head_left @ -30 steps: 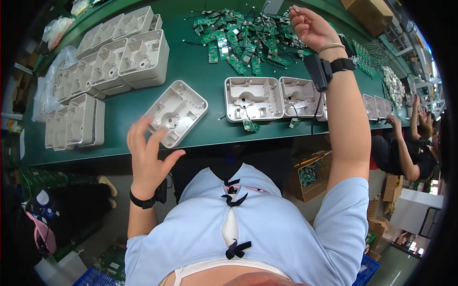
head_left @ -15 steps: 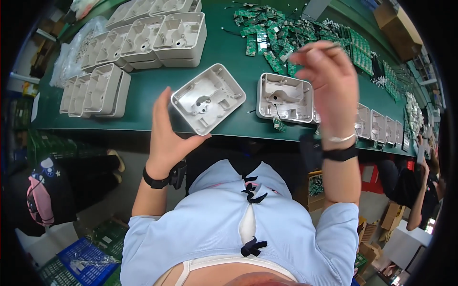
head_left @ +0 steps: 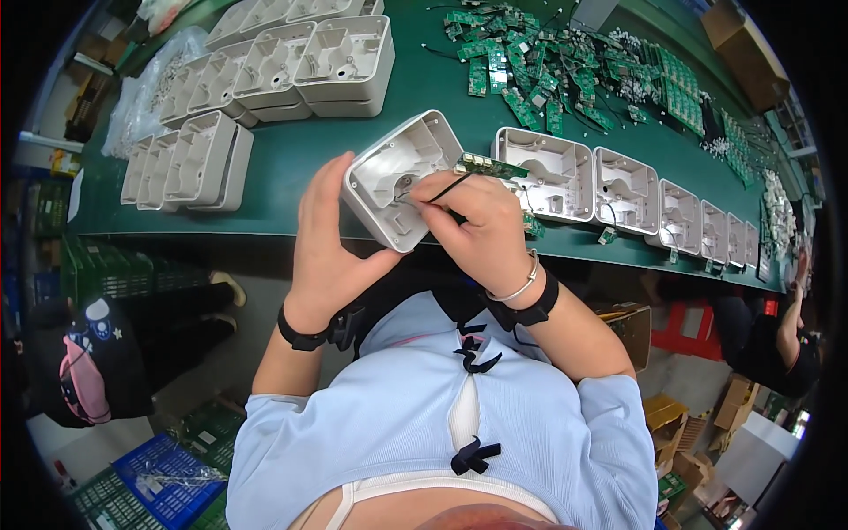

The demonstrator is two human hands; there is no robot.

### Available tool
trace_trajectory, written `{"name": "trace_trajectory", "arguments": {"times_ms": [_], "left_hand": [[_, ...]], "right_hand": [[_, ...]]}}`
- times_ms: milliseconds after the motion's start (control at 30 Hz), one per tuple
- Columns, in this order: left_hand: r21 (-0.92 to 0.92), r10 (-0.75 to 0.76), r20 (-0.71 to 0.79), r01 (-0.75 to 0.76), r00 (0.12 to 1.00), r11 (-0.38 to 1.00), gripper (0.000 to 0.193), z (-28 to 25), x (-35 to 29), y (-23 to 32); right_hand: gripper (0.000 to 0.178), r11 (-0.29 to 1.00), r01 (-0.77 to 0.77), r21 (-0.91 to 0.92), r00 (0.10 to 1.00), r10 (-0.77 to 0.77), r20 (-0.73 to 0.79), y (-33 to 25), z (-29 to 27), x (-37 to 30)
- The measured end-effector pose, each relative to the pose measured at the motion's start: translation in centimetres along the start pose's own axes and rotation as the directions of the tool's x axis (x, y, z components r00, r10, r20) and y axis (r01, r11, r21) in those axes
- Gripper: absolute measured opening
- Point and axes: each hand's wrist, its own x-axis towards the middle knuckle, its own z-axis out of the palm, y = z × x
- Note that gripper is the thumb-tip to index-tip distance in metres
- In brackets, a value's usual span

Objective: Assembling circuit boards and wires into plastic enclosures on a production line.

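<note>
My left hand (head_left: 325,243) grips a light grey plastic housing (head_left: 378,181) by its left and near sides, tilting it above the table's front edge with its hollow side up. Over the housing's right part, my right hand (head_left: 481,216) is closed on a black cable (head_left: 449,188), fingertips reaching inside near a round hole. A small green circuit board (head_left: 491,166) with white connectors rests across the top of that hand. Just to the right stands another housing (head_left: 555,208), with a green board (head_left: 533,225) hanging at its front, partly behind my hand.
Several housings (head_left: 625,228) run along the front edge to the right, some with boards dangling. Stacked housings (head_left: 344,99) fill the back left, beside a clear plastic bag (head_left: 132,115). Loose circuit boards (head_left: 539,75) pile up at the back. Another person (head_left: 791,340) sits at far right.
My right hand came from the board pile back to the held housing, bringing a circuit board and cable. My left hand still holds the housing, now tilted more steeply.
</note>
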Motion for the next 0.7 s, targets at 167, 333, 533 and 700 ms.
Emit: {"name": "trace_trajectory", "arguments": {"times_ms": [167, 333, 533, 700], "left_hand": [[-0.010, 0.012, 0.007, -0.012, 1.000, 1.000, 0.111, -0.1, 0.2, 0.2], [-0.068, -0.007, 0.023, 0.008, 1.000, 0.998, 0.111, 0.2, 0.0, 0.0], [-0.120, -0.019, 0.058, 0.026, 0.998, 0.992, 0.113, 0.3, -0.2, 0.3], [-0.178, -0.040, 0.053, 0.049, 0.998, 0.983, 0.113, 0.6, -0.5, 0.3]], "right_hand": [[0.015, 0.991, 0.108, -0.079, 0.994, -0.106, 0.030, 0.1, 0.1, 0.1], [0.015, 0.997, 0.079, -0.019, 0.985, -0.075, 0.153, -0.3, -0.4, 0.2], [0.015, 0.995, 0.075, -0.067, 0.996, -0.071, 0.055, -0.7, 0.2, 0.4], [0.016, 0.957, 0.203, -0.207, 0.972, -0.171, 0.161, -0.9, -0.1, 0.2]]}}
